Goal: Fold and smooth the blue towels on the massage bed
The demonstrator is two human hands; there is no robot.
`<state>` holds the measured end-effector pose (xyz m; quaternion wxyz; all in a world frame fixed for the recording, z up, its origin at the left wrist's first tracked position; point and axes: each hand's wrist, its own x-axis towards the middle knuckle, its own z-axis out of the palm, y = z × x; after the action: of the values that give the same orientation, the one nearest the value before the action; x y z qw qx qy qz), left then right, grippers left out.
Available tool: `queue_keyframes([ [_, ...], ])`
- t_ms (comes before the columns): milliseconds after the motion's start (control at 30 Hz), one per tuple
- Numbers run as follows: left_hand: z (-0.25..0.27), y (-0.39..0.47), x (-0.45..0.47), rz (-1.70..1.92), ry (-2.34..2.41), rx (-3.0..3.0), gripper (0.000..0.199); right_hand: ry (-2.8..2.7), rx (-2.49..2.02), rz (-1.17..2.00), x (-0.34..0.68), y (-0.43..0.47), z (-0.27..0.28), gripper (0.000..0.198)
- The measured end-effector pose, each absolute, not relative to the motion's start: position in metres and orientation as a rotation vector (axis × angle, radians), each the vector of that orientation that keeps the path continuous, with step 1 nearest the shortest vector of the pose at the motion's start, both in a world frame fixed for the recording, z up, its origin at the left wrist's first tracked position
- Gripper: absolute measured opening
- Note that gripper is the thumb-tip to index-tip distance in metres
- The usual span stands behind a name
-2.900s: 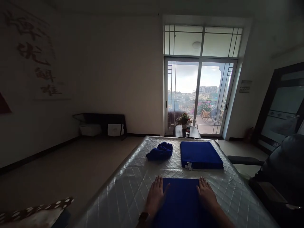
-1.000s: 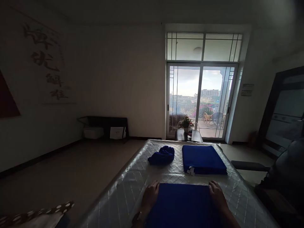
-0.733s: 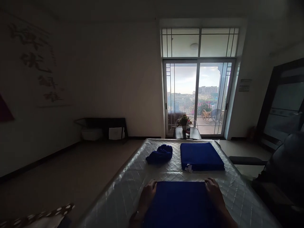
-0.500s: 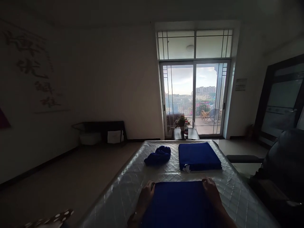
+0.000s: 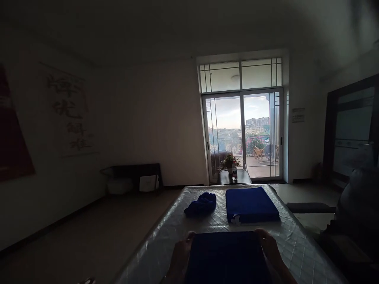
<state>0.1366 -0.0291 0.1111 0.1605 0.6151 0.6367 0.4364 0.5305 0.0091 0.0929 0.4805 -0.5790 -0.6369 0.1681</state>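
A folded dark-blue cloth (image 5: 226, 258) fills the near middle of the view, its flat face towards me. At its far left corner is my left hand (image 5: 182, 246), the fingers closed on the edge. My right hand (image 5: 268, 241) grips the far right corner in the same way. Beyond it on the silvery quilted mattress (image 5: 160, 240) lies a thick folded blue cloth (image 5: 251, 203) with a small white tag at its near edge. To the left of that is a crumpled blue cloth (image 5: 201, 204). The near end of the held cloth runs out of view.
Past the mattress's far end stands a small dark table (image 5: 247, 178) with a potted plant (image 5: 229, 162) and a bottle (image 5: 234, 173). Behind it is a sliding glass door (image 5: 242, 134). A dark bulky shape (image 5: 359, 205) stands on the right, beside a padded bench (image 5: 310, 207).
My view has tilted up, so the room sits lower in it. The held cloth, still in both hands, now appears nearer to the other folded cloth, and its face looks darker.
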Motion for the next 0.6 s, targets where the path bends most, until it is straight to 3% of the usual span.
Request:
queue_keyframes([
  [133, 0.144, -0.045, 0.124, 1.336, 1.783, 1.747, 0.037, -1.572, -1.200, 0.644, 0.541, -0.001, 0.127, 0.048],
  [300, 0.190, -0.087, 0.111, 1.434, 1.721, 1.648, 0.038, -1.510, -1.161, 0.693, 0.550, -0.047, 0.170, 0.041],
  [467, 0.218, -0.134, 0.104, 1.462, 1.837, 1.593, 0.044, -1.482, -1.204, 0.649, 0.557, -0.097, 0.190, 0.041],
  [600, 0.196, -0.172, 0.091, 1.443, 2.036, 1.454, 0.050, -1.449, -1.290, 0.369, 0.574, -0.138, 0.188, 0.041],
])
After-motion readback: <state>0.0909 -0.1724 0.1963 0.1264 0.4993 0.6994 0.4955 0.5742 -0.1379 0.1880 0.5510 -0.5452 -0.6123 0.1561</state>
